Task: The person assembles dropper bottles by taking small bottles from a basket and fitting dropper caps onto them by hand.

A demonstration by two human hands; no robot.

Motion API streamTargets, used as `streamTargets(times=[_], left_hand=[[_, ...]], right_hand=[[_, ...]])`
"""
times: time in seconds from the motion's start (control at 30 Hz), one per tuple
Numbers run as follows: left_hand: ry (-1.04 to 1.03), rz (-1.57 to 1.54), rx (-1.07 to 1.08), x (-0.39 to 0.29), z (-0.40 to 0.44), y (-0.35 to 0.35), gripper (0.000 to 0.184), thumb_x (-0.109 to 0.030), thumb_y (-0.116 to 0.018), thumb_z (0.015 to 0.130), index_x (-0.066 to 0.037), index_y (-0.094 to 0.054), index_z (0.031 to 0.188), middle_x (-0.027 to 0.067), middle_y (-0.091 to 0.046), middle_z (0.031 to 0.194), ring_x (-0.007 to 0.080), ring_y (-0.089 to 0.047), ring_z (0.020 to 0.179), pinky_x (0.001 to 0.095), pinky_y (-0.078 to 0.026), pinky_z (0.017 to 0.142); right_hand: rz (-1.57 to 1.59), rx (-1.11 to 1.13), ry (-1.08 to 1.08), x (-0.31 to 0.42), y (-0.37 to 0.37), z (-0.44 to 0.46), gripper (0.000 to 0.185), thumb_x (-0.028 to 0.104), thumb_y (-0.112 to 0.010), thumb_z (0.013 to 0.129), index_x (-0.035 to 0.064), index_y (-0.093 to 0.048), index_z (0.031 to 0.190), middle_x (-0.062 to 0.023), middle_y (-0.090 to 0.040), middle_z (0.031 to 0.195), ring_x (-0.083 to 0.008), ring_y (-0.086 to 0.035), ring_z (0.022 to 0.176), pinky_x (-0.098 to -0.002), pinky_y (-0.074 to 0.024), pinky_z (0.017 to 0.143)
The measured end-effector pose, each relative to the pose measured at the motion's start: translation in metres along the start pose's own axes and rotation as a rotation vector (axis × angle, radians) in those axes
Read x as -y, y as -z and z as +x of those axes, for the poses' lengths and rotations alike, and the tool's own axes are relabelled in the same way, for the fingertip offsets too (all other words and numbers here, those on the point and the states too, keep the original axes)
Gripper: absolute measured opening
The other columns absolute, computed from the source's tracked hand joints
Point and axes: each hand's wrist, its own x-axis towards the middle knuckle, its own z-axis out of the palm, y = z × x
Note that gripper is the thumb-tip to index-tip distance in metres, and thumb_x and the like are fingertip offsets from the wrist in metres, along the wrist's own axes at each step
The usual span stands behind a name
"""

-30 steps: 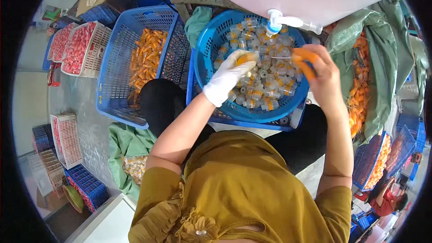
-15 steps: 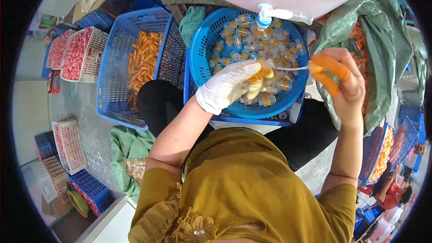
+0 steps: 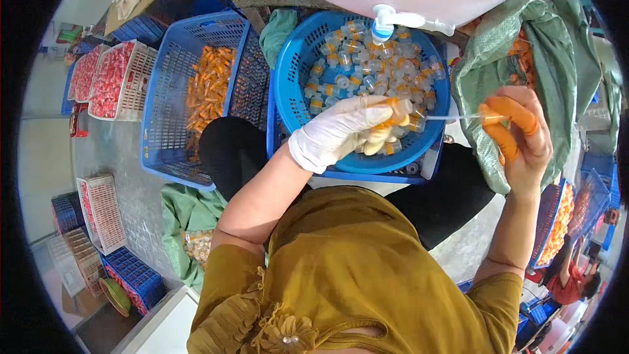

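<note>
My left hand (image 3: 347, 124), in a white glove, is closed around a small clear bottle with an orange band (image 3: 397, 111), above the round blue basket (image 3: 283, 92). Many similar small bottles (image 3: 373, 65) lie in that basket. To the right, my right hand (image 3: 517, 128), with orange covers on its fingers, pinches the end of a thin whitish strip (image 3: 452, 117). The strip stretches level from the bottle to my right fingertips.
A white tap (image 3: 386, 23) juts from a pale container over the basket. At left a blue crate (image 3: 164, 92) holds orange pieces. A green sack (image 3: 485, 46) stands at right. A co-worker in red (image 3: 565, 285) is at far right.
My right hand has moved right and slightly down, away from my left hand, and the strip now reaches farther. My left hand has shifted a little right with the bottle.
</note>
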Motion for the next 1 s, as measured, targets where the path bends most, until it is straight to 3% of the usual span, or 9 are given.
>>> streamTargets(times=[0.23, 0.43, 0.5, 0.53, 0.67, 0.8, 0.9, 0.97, 1.0], left_hand=[[0.168, -0.024, 0.126, 0.011, -0.002, -0.01, 0.042, -0.027, -0.063, 0.09, 0.005, -0.056, 0.117, 0.0073, -0.063, 0.091, 0.0073, -0.049, 0.062, 0.0206, -0.04, 0.053], [0.185, 0.019, 0.072, 0.018, -0.004, -0.029, 0.028, -0.027, -0.064, 0.09, -0.003, -0.064, 0.106, 0.0034, -0.061, 0.085, 0.0091, -0.052, 0.064, 0.0237, -0.043, 0.057], [-0.524, 1.408, -0.188, 0.025, -0.002, -0.036, 0.044, -0.025, -0.07, 0.083, -0.006, -0.058, 0.12, 0.0107, -0.064, 0.094, 0.0191, -0.058, 0.073, 0.0301, -0.047, 0.075], [-0.768, 1.641, -0.219, 0.024, -0.001, -0.039, 0.044, -0.026, -0.075, 0.074, -0.012, -0.062, 0.114, 0.0064, -0.061, 0.09, 0.0215, -0.059, 0.078, 0.04, -0.04, 0.094], [-0.97, 1.962, -0.336, 0.031, -0.001, -0.028, 0.041, -0.027, -0.073, 0.071, -0.016, -0.063, 0.109, -0.0047, -0.053, 0.078, 0.0118, -0.057, 0.078, 0.0499, -0.032, 0.098], [-1.253, 2.055, -0.362, 0.043, -0.003, -0.007, 0.038, -0.031, -0.077, 0.068, -0.025, -0.065, 0.103, -0.0082, -0.057, 0.084, 0.0116, -0.056, 0.085, 0.0515, -0.026, 0.102], [-1.176, 2.076, -0.348, 0.035, -0.009, 0.009, 0.037, -0.027, -0.075, 0.07, -0.023, -0.065, 0.106, -0.0065, -0.059, 0.085, 0.0115, -0.057, 0.082, 0.047, -0.03, 0.098], [-0.857, 2.005, -0.557, 0.008, -0.032, 0.015, 0.044, -0.02, -0.078, 0.068, -0.016, -0.063, 0.109, -0.001, -0.06, 0.09, 0.0174, -0.058, 0.087, 0.0425, -0.034, 0.096], [-0.918, 1.894, -0.77, -0.005, -0.044, 0.028, 0.044, -0.013, -0.075, 0.072, -0.009, -0.06, 0.113, 0.0045, -0.061, 0.098, 0.0223, -0.057, 0.096, 0.042, -0.034, 0.099]], right_hand=[[-0.04, 0.313, 0.142, 0.01, -0.017, -0.005, 0.029, 0.002, -0.072, 0.067, 0.0035, -0.067, 0.096, -0.0099, -0.061, 0.097, -0.0265, -0.061, 0.086, -0.0338, -0.0506, 0.074], [-0.021, 0.271, 0.109, 0.004, -0.025, -0.008, 0.017, 0.006, -0.07, 0.075, 0.0028, -0.065, 0.09, -0.0101, -0.061, 0.093, -0.0298, -0.061, 0.08, -0.0371, -0.0502, 0.068], [0.023, 0.38, -0.055, -0.008, -0.028, -0.016, 0.016, 0.007, -0.069, 0.079, -0.0002, -0.064, 0.091, -0.0112, -0.061, 0.086, -0.0308, -0.059, 0.077, -0.0367, -0.0487, 0.067], [0.1, 0.437, -0.263, -0.012, -0.027, -0.02, 0.012, 0.008, -0.063, 0.086, -0.0028, -0.063, 0.091, -0.0116, -0.061, 0.081, -0.0259, -0.059, 0.075, -0.0346, -0.0475, 0.067], [0.361, 0.499, -0.615, -0.008, -0.032, -0.021, 0.017, 0.012, -0.057, 0.093, -0.0039, -0.062, 0.089, -0.0105, -0.063, 0.082, -0.0189, -0.059, 0.075, -0.0329, -0.0468, 0.068], [0.709, 0.545, -0.602, -0.024, -0.042, -0.044, 0.031, 0.009, -0.052, 0.094, -0.0038, -0.056, 0.121, -0.0133, -0.066, 0.099, -0.0176, -0.06, 0.086, -0.0297, -0.0471, 0.078], [0.428, 0.652, -0.618, -0.025, -0.046, -0.034, 0.027, 0.018, -0.046, 0.099, -0.0022, -0.06, 0.111, -0.0059, -0.061, 0.084, -0.0145, -0.056, 0.078, -0.0256, -0.0446, 0.072], [0.461, 0.41, -0.577, -0.033, -0.042, -0.03, 0.036, 0.028, -0.04, 0.102, 0.0002, -0.06, 0.113, -0.0071, -0.061, 0.09, -0.0153, -0.057, 0.082, -0.028, -0.0456, 0.076], [0.545, 0.281, -0.622, -0.054, -0.035, -0.033, 0.043, 0.034, -0.035, 0.103, 0.0018, -0.059, 0.118, -0.0083, -0.062, 0.099, -0.0159, -0.058, 0.086, -0.0304, -0.0468, 0.077]])
